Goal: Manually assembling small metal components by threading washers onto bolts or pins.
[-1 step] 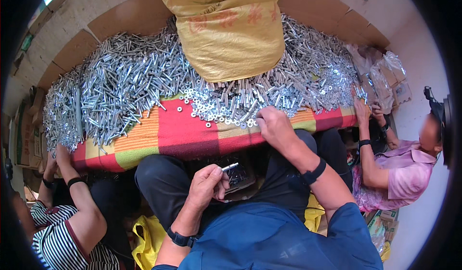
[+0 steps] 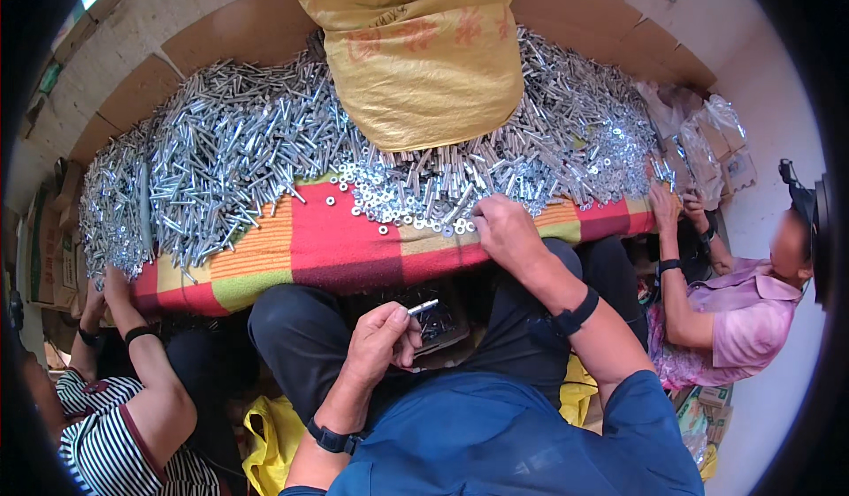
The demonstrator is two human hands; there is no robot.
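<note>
Above my lap, my left hand (image 2: 380, 341) is closed, with a short silvery metal rod (image 2: 423, 307) pinched between thumb and forefinger and pointing right. My right hand (image 2: 508, 232) reaches to the near edge of the heap, its fingers drawn together among loose washers (image 2: 447, 229). Whatever those fingertips hold, if anything, is hidden. Behind the washers spreads a wide heap of silvery metal rods (image 2: 230, 142), some resembling bolts or sleeves. Heap and washers lie on a checked red, orange and green cloth (image 2: 340, 240).
A yellow woven sack (image 2: 424, 63) rests on the heap's middle. Below the table edge, between my knees, is a container (image 2: 442, 328) with dark metal pieces. Co-workers sit at both sides, one person's hands (image 2: 110, 291) at the left pile, another's (image 2: 670, 204) at the right. Cardboard (image 2: 234, 32) lines the back.
</note>
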